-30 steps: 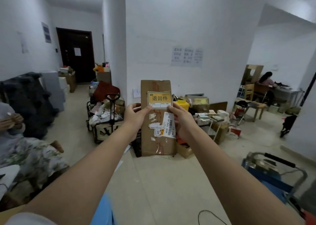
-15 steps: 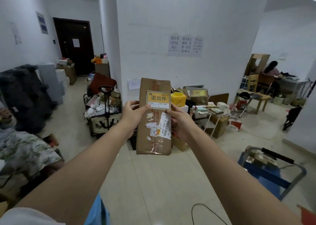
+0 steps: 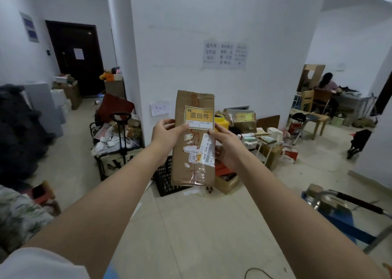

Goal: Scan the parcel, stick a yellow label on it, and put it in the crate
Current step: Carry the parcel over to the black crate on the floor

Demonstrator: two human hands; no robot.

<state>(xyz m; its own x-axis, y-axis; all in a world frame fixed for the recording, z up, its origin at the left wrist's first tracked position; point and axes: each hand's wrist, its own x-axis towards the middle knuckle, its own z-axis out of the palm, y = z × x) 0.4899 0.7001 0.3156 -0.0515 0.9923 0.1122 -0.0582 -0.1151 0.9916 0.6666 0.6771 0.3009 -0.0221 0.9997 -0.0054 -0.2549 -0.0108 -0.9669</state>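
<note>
Parcel (image 3: 193, 138) stood upright above the black crate (image 3: 164, 178), its yellow label (image 3: 199, 117) on; left hand (image 3: 167, 135) and right hand (image 3: 227, 146) gripped its two long sides.

A makeshift parcel-sorting room, set up in what looks like a converted flat or small office. Plain white walls, pale tiled floor (image 3: 191, 236), a dark entrance door (image 3: 74, 56) down a corridor on the left. Handwritten paper notices (image 3: 224, 54) taped to the central pillar. Heaps of cardboard boxes and packages (image 3: 244, 121) along the pillar's foot, beside a black plastic crate (image 3: 164, 179). A folding wagon (image 3: 118, 151) crammed with mailers at left, a blue platform trolley (image 3: 339, 215) at lower right. In a side room, a seated person (image 3: 325, 85) at a desk, wooden table (image 3: 314, 119) nearby.
</note>
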